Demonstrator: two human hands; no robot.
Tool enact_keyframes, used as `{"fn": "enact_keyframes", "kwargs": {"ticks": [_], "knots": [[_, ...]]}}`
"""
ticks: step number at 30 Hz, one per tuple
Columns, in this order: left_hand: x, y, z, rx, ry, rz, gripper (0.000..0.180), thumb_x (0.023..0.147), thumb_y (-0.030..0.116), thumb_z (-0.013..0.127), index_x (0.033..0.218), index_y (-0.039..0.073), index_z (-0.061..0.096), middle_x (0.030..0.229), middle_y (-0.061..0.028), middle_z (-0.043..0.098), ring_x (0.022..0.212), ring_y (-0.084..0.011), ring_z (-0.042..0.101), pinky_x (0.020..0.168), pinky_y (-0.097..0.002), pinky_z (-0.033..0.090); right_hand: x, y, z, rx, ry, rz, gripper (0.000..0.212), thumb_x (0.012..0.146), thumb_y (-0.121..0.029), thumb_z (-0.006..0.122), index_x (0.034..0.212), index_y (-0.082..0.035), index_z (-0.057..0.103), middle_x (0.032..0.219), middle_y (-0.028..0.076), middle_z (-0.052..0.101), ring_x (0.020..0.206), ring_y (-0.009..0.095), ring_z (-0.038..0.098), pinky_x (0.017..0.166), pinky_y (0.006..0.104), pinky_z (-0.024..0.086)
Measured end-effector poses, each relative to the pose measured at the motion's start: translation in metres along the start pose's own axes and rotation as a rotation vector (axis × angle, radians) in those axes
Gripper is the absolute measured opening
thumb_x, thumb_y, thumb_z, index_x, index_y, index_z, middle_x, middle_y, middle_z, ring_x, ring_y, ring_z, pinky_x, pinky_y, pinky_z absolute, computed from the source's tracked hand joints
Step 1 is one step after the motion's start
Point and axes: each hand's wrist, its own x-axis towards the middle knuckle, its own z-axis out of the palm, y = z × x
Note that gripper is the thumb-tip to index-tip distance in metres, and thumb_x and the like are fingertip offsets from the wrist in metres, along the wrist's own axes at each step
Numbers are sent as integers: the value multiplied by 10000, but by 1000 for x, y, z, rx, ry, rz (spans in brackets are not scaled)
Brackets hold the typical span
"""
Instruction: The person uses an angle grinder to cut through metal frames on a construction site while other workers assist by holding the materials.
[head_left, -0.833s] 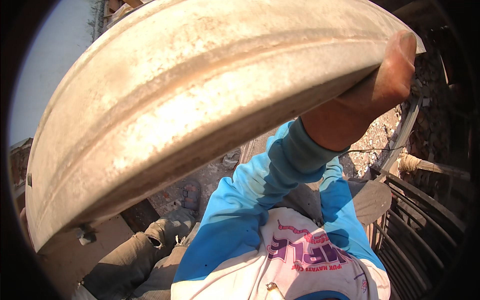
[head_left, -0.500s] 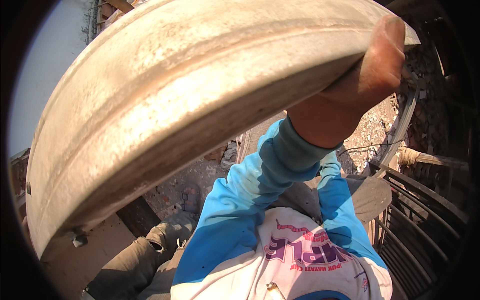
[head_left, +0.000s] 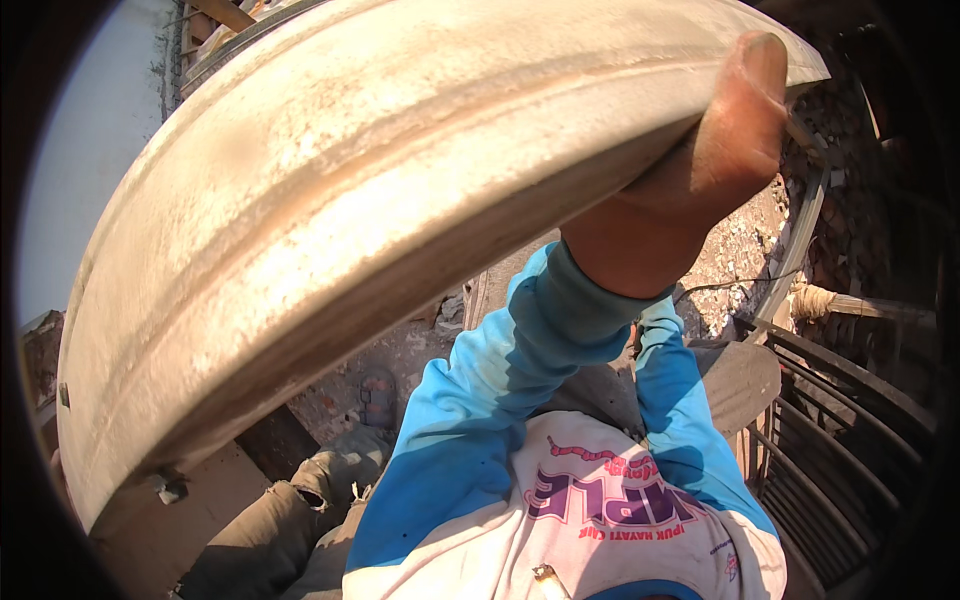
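Note:
A large curved pale panel (head_left: 330, 180), drum-like with a raised ridge along it and a scuffed surface, fills the upper left. My left hand (head_left: 715, 150) is closed on its lower rim near the right end. The thumb lies on the outer face; the fingers are hidden behind the rim. A small bolt-like fitting (head_left: 168, 488) sticks out by the panel's lower left edge. My right arm, in a blue sleeve (head_left: 675, 385), reaches down behind the left cuff. Only a sliver of my right hand (head_left: 636, 340) shows, and its fingers are hidden.
At right stands a dark slatted metal frame (head_left: 825, 440). Above it, a wooden pole with a rope-like wrapping (head_left: 812, 302) juts in. Rubble (head_left: 745, 250) covers the ground. A sandal (head_left: 378, 395) lies near torn trousers (head_left: 260, 530). A cigarette (head_left: 548, 580) shows at the lower edge.
The left hand has moved slightly left with the panel's right end. The panel's lower left edge has shifted a little to the right.

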Motion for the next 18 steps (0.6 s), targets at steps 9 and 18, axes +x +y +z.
{"fn": "enact_keyframes", "kwargs": {"ticks": [9, 18], "knots": [[1, 2, -2, -7, 0, 2, 240, 923, 124, 469, 1123, 58, 582, 1198, -134, 564, 1127, -229, 536, 1000, -396, 399, 11, 15, 11, 50, -15, -30, 752, 582, -308, 744, 1190, 14, 440, 1009, 239, 612, 918, 396, 609, 791, 444, 490], [3, 3, -6, -3, 10, 9, 233, 921, 126, 473, 1114, 60, 587, 1191, -135, 567, 1124, -231, 539, 999, -399, 402, 7, 8, 7, 2, -56, -9, 772, 589, -327, 747, 1205, 15, 431, 1060, 259, 593, 973, 399, 592, 833, 436, 481]]}}
